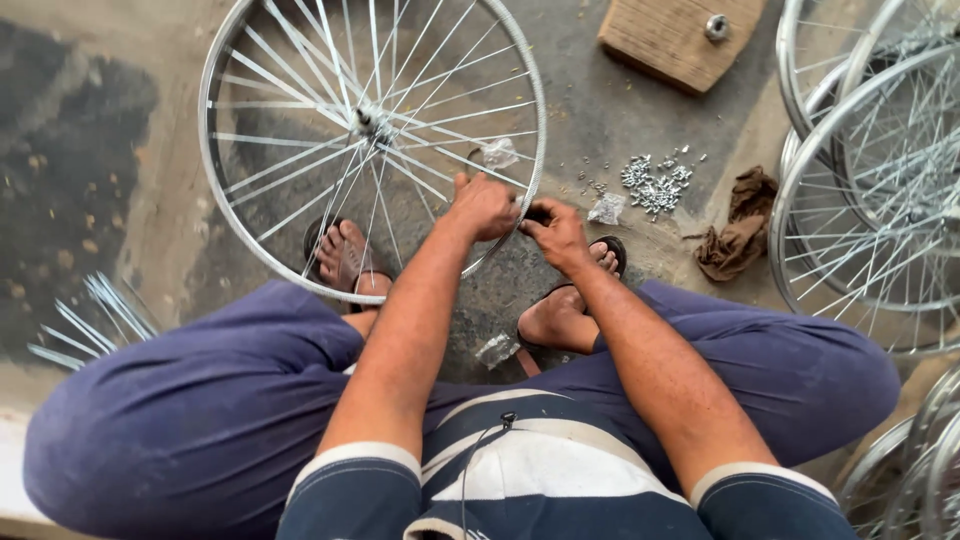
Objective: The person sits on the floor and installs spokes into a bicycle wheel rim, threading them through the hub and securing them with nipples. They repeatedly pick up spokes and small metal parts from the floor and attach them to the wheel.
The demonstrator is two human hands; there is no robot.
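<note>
A silver spoked bicycle wheel [250, 150] lies flat on the concrete floor in front of me, its near edge resting over my left foot. My left hand [484, 205] grips the rim at its right side, fingers curled over the metal. My right hand [556, 230] is closed just beside it, pinching a small dark part against the rim; the part itself is mostly hidden by my fingers. Both hands nearly touch. The hub [372, 122] sits at the wheel's middle with spokes fanning outward.
A heap of small metal nipples [655, 183] lies right of the wheel, beside a brown rag [740, 232] and clear plastic scraps. Several finished wheels [880, 180] are stacked at right. A wooden block [680, 35] lies at top. Loose spokes [95, 320] lie at left.
</note>
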